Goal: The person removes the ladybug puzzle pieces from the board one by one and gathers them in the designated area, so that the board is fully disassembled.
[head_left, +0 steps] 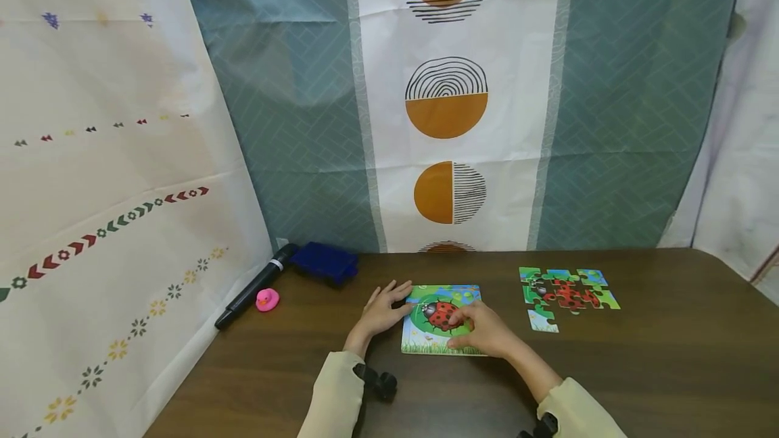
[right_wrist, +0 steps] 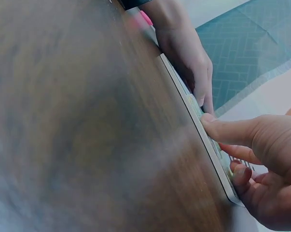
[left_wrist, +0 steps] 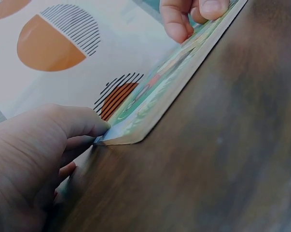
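A ladybug puzzle board [head_left: 420, 342] with a pale edge lies flat on the brown table, a red ladybug [head_left: 438, 311] pictured at its middle. My left hand [head_left: 380, 314] is at the board's left side, thumb on its edge and other fingers extended beside it. Over the right part of the board is my right hand [head_left: 483, 331], its thumb and index finger bent and spread apart. In the right wrist view its thumb [right_wrist: 229, 129] touches the board's top near the edge. Nothing shows between these fingers.
Several jigsaw pieces [head_left: 572, 295], some with ladybug parts, lie together on the table [head_left: 657, 357] at the right. Toward the back left are a pink toy duck [head_left: 267, 300], a large black marker-shaped object [head_left: 255, 289] and a dark blue box-like object [head_left: 324, 262]. Curtains hang behind.
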The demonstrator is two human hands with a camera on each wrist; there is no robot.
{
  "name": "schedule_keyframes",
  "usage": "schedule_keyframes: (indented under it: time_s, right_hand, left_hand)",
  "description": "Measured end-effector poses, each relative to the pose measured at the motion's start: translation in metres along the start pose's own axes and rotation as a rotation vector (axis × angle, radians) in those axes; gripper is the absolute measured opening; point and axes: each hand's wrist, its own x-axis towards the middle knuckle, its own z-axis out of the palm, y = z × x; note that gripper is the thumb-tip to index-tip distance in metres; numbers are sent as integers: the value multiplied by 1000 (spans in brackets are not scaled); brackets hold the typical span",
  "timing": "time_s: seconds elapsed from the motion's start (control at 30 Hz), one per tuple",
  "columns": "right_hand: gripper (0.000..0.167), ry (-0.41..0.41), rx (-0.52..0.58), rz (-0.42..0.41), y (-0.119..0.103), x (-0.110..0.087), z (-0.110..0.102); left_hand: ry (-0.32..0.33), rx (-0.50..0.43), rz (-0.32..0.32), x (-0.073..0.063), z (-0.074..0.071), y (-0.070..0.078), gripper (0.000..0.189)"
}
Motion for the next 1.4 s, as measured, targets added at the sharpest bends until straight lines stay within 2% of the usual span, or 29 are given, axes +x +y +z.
schedule_keyframes:
  time_s: [0.47,0.63,0.73,0.93,1.07,1.17,1.4]
  right_hand:
    - [30,5,-8,5,5,-4,-3]
    - [30,8,37,12,8,-5,-3]
    - [32,0,111,12,11,-4,-4]
    - [31,-51,344,8,18,-3,-8]
    - [30,-68,415,31,19,-5,-11]
    - [31,-35,485,69,18,-5,-12]
    - [29,129,616,232,20,-6,-24]
  left_hand:
    - [13,-15,-18,1,6,4,52]
    - [7,-18,-18,0,8,4,53]
    - [3,-16,-20,1,6,4,53]
    - [6,-17,-18,2,3,2,52]
    - [2,-14,-15,1,3,2,52]
    - [2,-18,-12,-1,2,2,52]
    - [5,-15,-14,-1,0,2,53]
